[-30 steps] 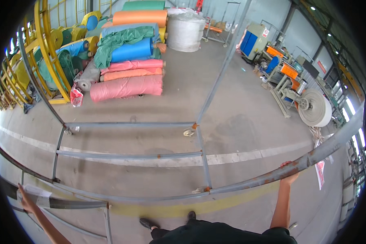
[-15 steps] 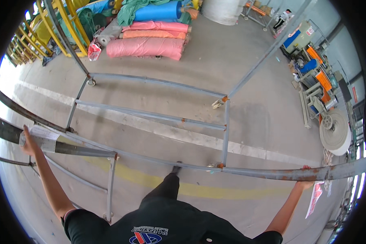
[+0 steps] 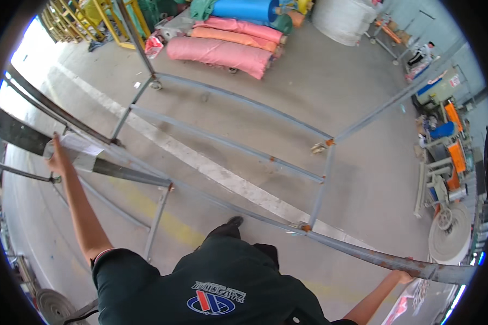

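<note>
My left hand [image 3: 58,160] is closed around a dark metal post at the left, where a clear sleeve wraps it and a white paper sheet [image 3: 81,144] hangs beside it. That post belongs to a wheeled metal frame [image 3: 158,216] at my left side. At the lower right, my right hand [image 3: 401,277] grips a grey, rust-spotted post [image 3: 363,251] of a larger wheeled frame, its fingers partly hidden behind the metal. This frame's base rails [image 3: 244,102] spread across the floor before me. Below my right hand hangs a red-and-white sheet [image 3: 398,310].
Pink, orange and blue fabric rolls [image 3: 219,56] lie stacked at the far side, beside yellow racks [image 3: 104,19]. A large white bulk roll [image 3: 341,21] stands farther back. Machinery with orange panels [image 3: 454,157] and a round beige reel [image 3: 449,235] line the right. A person [image 3: 422,53] is at the far right.
The scene has swung: the far rolls shift right, and the front frame's right side sits lower in view. Both hands keep their grips, the left now higher in view, the right lower.
</note>
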Motion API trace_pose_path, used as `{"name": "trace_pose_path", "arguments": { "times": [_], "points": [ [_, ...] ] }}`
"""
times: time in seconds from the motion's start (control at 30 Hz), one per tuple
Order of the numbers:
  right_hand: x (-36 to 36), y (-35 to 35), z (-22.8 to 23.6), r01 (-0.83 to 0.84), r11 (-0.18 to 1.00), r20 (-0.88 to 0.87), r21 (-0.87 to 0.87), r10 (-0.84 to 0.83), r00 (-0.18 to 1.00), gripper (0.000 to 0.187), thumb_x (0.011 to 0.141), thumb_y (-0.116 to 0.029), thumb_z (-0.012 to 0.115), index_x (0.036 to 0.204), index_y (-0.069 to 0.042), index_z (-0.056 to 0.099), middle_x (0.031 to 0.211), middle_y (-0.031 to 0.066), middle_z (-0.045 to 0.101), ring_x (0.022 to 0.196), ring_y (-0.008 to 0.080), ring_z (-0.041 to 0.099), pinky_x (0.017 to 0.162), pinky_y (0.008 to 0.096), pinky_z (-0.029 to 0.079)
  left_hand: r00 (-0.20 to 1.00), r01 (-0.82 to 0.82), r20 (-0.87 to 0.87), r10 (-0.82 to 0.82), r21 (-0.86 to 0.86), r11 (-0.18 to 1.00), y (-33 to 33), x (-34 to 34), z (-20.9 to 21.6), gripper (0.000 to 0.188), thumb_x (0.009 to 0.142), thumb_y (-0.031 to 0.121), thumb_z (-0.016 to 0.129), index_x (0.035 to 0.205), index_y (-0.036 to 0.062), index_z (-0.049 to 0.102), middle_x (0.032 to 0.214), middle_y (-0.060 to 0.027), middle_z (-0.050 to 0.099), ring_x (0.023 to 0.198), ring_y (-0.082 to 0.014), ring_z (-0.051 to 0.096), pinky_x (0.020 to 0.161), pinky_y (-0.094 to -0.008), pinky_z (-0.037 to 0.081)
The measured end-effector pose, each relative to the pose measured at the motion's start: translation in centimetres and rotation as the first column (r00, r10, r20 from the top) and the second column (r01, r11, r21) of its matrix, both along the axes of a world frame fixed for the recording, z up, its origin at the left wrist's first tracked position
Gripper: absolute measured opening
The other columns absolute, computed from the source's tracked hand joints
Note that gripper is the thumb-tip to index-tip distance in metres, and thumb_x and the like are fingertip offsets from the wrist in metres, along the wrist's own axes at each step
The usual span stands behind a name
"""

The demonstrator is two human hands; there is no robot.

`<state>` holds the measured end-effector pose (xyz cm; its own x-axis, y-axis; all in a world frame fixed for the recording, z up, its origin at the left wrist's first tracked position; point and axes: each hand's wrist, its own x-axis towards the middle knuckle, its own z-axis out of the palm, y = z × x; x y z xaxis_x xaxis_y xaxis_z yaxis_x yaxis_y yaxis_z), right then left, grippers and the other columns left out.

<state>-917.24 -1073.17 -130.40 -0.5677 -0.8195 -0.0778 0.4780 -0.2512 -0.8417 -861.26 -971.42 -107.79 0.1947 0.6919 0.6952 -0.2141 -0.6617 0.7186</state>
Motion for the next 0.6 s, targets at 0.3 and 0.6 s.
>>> {"name": "trace_pose_path", "arguments": {
  "times": [0.3,0.6],
  "points": [
    [1.3,-28.6,0.4,-0.171,0.978,-0.498,0.121,0.209,0.841,0.049,0.091,-0.037,0.048,0.12,0.002,0.056,0.099,0.0184,0.066,0.083,0.0311,0.067,0.073,0.0452,0.057,0.985,0.168,-0.022,-0.169,-0.043,0.985,-17.3,-0.4,3.4,0.061,0.066,0.05,0.08,0.097,-0.0013,0.069,0.1,-0.0128,0.069,0.09,-0.023,0.065,0.082,-0.0345,0.049],
    [12.5,-46.5,8.0,-0.326,0.929,-0.486,-0.175,0.206,0.849,0.067,0.094,-0.047,0.048,0.13,0.009,0.041,0.14,0.0239,0.038,0.125,0.0319,0.043,0.105,0.0406,0.035,0.788,-0.386,-0.274,0.551,0.476,0.79,-40.3,-7.5,-12.9,0.078,0.083,0.057,0.058,0.125,-0.0081,0.048,0.123,-0.0254,0.051,0.114,-0.0376,0.05,0.098,-0.0439,0.041]
  ]
}}
